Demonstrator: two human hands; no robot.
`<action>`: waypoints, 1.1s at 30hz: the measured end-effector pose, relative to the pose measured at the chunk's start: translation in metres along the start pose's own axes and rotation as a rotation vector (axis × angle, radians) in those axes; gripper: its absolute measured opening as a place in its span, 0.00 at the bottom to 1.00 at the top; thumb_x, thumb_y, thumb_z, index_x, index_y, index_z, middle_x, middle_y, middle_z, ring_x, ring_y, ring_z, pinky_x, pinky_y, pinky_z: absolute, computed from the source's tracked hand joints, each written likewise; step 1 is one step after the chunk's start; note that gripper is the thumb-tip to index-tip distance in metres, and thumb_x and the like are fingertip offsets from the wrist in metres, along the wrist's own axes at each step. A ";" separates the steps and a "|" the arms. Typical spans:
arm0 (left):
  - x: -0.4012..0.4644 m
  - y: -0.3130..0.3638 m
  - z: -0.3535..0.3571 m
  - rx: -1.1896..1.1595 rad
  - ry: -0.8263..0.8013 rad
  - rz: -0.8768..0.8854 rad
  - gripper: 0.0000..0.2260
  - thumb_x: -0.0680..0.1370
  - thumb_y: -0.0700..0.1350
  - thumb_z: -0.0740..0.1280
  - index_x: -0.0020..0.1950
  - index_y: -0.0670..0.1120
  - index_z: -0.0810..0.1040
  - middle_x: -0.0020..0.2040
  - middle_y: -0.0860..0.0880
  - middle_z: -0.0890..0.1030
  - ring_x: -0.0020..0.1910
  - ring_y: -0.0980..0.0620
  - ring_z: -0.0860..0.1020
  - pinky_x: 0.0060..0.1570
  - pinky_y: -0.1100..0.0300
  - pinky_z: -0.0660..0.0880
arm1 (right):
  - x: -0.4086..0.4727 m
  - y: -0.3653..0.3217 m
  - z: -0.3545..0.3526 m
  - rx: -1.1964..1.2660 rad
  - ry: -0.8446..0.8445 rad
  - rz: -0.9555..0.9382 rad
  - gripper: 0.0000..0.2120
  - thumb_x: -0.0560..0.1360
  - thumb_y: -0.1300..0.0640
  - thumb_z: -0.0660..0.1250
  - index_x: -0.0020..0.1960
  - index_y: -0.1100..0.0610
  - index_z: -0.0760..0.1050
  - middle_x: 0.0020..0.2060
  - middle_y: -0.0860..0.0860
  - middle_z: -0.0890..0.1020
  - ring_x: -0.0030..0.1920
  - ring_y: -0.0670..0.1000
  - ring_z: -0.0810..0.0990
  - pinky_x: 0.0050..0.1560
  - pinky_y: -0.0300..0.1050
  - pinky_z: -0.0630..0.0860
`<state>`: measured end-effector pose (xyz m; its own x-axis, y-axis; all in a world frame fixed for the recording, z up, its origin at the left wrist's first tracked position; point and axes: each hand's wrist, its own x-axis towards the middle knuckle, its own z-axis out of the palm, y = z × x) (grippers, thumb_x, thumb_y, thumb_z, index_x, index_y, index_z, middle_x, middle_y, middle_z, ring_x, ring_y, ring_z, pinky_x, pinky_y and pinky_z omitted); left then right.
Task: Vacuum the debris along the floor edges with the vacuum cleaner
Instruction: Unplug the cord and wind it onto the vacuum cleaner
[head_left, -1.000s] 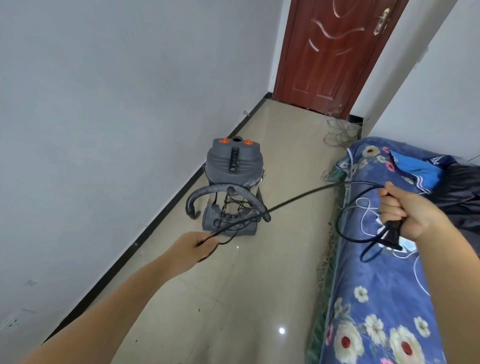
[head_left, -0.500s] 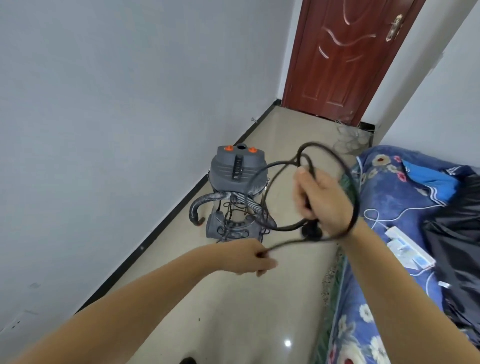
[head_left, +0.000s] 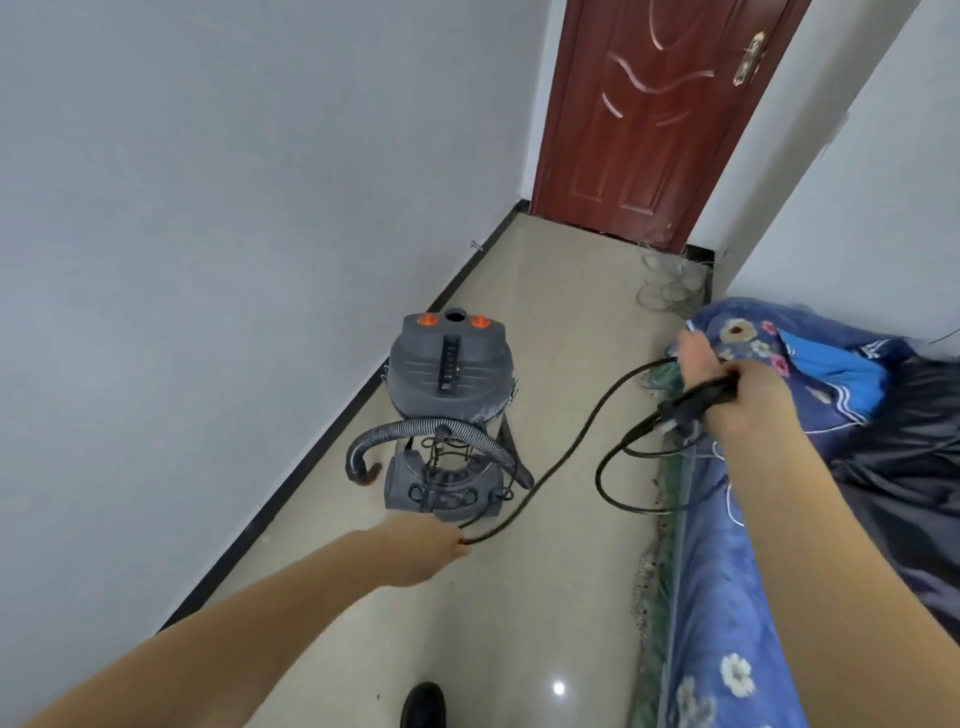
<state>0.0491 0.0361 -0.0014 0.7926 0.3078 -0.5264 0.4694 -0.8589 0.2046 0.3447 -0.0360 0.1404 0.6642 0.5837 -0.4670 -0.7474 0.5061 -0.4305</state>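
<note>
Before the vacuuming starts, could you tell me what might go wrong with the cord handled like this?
The cord runs slack from the left hand to the right hand, with a loop sagging towards the floor by the bed; a foot could catch in it. A shoe is close by.

A pull on the cord might tip or drag the vacuum, which stands near the wall.

The hose draped across the vacuum might snag the cord.

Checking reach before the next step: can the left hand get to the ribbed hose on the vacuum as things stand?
Probably yes. The left hand sits just in front of the vacuum cleaner, nothing between it and the ribbed hose. But its grip holds the black power cord, which it would need to drop first.
</note>
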 end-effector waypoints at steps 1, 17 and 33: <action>0.014 0.013 -0.016 0.067 -0.070 0.073 0.15 0.85 0.46 0.50 0.60 0.41 0.72 0.52 0.43 0.76 0.50 0.41 0.76 0.46 0.50 0.72 | -0.002 0.018 0.009 -0.200 -0.045 -0.013 0.15 0.83 0.64 0.46 0.60 0.65 0.70 0.47 0.63 0.80 0.50 0.61 0.83 0.53 0.50 0.80; 0.098 -0.087 -0.140 -0.970 0.524 0.033 0.20 0.77 0.54 0.66 0.28 0.51 0.68 0.24 0.55 0.67 0.25 0.58 0.65 0.34 0.66 0.67 | 0.058 -0.024 0.031 -1.351 -0.440 0.131 0.13 0.72 0.49 0.65 0.37 0.57 0.68 0.19 0.43 0.60 0.17 0.41 0.56 0.16 0.31 0.53; 0.246 -0.036 -0.224 -0.629 0.295 -0.005 0.17 0.83 0.51 0.56 0.35 0.47 0.68 0.33 0.51 0.71 0.32 0.54 0.69 0.40 0.59 0.68 | 0.242 -0.070 0.149 -0.908 -0.268 -0.018 0.16 0.83 0.55 0.54 0.37 0.56 0.65 0.23 0.49 0.79 0.22 0.44 0.77 0.22 0.31 0.69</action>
<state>0.3143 0.2349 0.0467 0.8208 0.4860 -0.3001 0.5388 -0.4843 0.6893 0.5558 0.1644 0.1727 0.5658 0.7640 -0.3101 -0.3645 -0.1056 -0.9252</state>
